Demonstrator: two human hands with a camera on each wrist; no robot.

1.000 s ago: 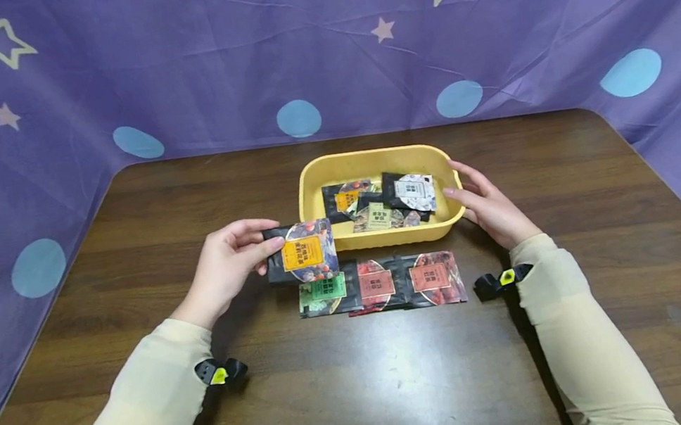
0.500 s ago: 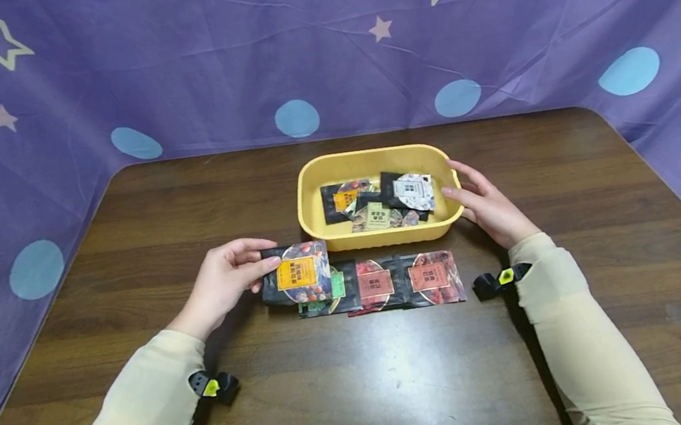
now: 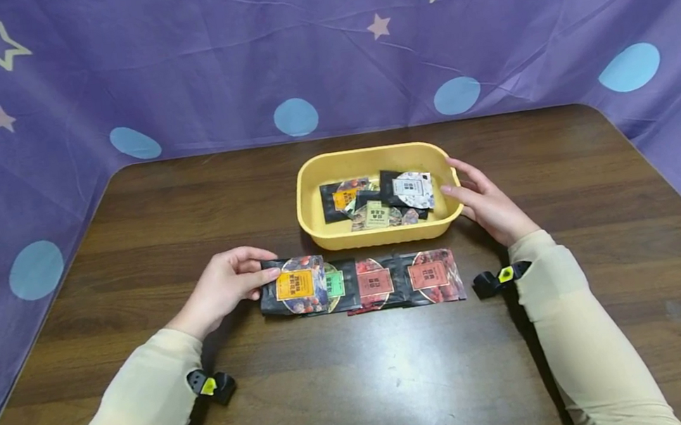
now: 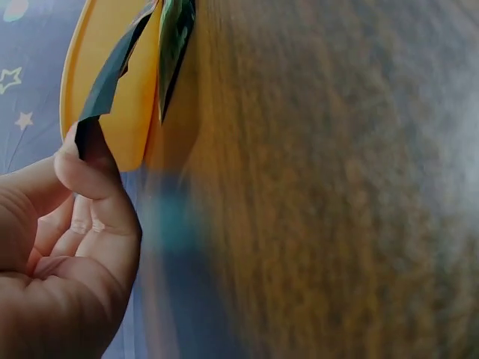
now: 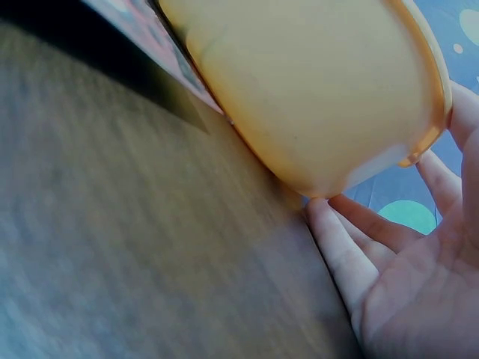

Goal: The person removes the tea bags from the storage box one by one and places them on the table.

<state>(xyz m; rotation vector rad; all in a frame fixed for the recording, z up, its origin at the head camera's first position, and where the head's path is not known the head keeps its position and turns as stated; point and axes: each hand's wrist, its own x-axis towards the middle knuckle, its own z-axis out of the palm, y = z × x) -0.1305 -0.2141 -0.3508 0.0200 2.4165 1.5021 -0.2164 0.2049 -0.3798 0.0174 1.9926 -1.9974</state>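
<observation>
On the brown wood-grain counter (image 3: pixel 402 403), 1 flat black green-labelled sachet (image 3: pixel 338 285) and 2 flat black red-labelled sachets (image 3: pixel 431 276) form a row. The left hand (image 3: pixel 222 285) pinches the left edge of a flat black orange-labelled sachet (image 3: pixel 295 286) above the row's left end; this edge grip leaves the label uncovered. Farther away, a rounded yellow plastic tub (image 3: pixel 375 238) contains loose sachets (image 3: pixel 378 215). The right hand (image 3: pixel 493 208), partly closed, hooks its thumb over the tub's rim, fingers outside, presumably for steadying.
</observation>
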